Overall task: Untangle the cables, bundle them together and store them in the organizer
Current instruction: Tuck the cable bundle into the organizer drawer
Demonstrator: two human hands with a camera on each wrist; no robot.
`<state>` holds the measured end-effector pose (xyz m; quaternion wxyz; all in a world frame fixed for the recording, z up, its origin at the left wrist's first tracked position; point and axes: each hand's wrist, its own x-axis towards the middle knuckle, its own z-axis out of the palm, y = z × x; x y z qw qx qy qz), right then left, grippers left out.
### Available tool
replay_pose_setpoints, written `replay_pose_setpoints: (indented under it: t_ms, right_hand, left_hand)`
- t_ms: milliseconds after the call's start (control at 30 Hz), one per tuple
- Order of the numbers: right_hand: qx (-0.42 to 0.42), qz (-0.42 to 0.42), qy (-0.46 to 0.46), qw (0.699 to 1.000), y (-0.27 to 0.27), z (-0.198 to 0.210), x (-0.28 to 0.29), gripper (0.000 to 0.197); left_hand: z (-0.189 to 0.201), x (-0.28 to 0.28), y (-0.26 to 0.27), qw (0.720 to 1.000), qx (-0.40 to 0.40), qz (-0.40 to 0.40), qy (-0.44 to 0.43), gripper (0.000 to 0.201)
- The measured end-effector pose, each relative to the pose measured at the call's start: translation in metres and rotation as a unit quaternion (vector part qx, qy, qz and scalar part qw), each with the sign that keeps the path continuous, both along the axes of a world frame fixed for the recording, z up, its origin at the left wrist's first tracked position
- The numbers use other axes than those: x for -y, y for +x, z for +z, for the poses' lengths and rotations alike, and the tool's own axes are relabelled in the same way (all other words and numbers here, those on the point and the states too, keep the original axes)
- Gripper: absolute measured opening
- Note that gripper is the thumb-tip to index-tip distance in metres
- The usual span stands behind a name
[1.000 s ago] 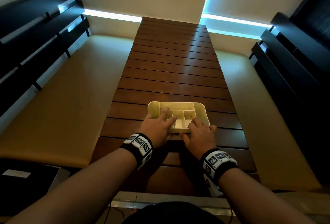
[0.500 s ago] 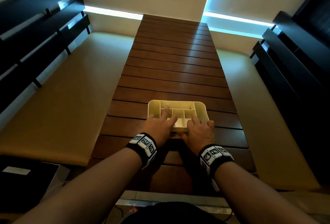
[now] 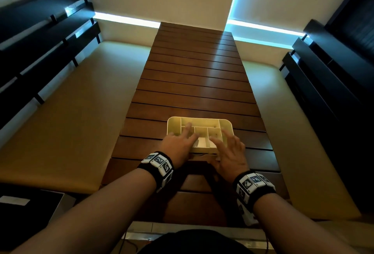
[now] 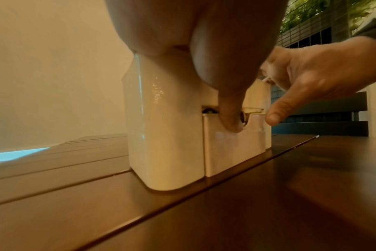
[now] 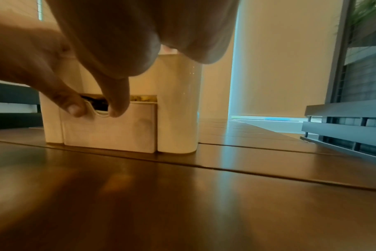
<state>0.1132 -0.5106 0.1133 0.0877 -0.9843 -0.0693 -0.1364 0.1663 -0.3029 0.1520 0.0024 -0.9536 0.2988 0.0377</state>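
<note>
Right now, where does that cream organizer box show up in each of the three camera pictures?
Head: the organizer sits low at centre on the wooden table.
Left wrist: it stands at centre, drawer to its right.
Right wrist: it stands left of centre.
Shared landmark: the drawer with its notched front, both thumbs at it.

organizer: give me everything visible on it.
The organizer is a cream, glossy, plastic-looking box with rounded corners, upright on the slatted wooden table. Its open top is divided into compartments. A small notched drawer sits in its near face. Both thumbs touch the notch; left hand and right hand fingers lie over the top.
</note>
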Motion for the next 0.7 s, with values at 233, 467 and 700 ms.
replay_pose_setpoints:
  t_ms: [233, 467, 700]
  right_hand:
    - [-0.016, 0.01, -0.042, 0.999, 0.004, 0.002, 0.004, 0.059]
    - [0.008, 0.017, 0.032, 0.999, 0.006, -0.008, 0.007, 0.09]
    - [-0.028, -0.008, 0.078, 0.997, 0.006, -0.006, 0.01, 0.081]
  left_hand:
    - [-0.013, -0.015, 0.001, 0.998, 0.046, 0.022, -0.037, 0.094]
    - [-0.022, -0.033, 0.004, 0.992, -0.007, 0.006, -0.129, 0.098]
    - [-0.024, -0.034, 0.013, 0.98, -0.06, 0.024, -0.188, 0.104]
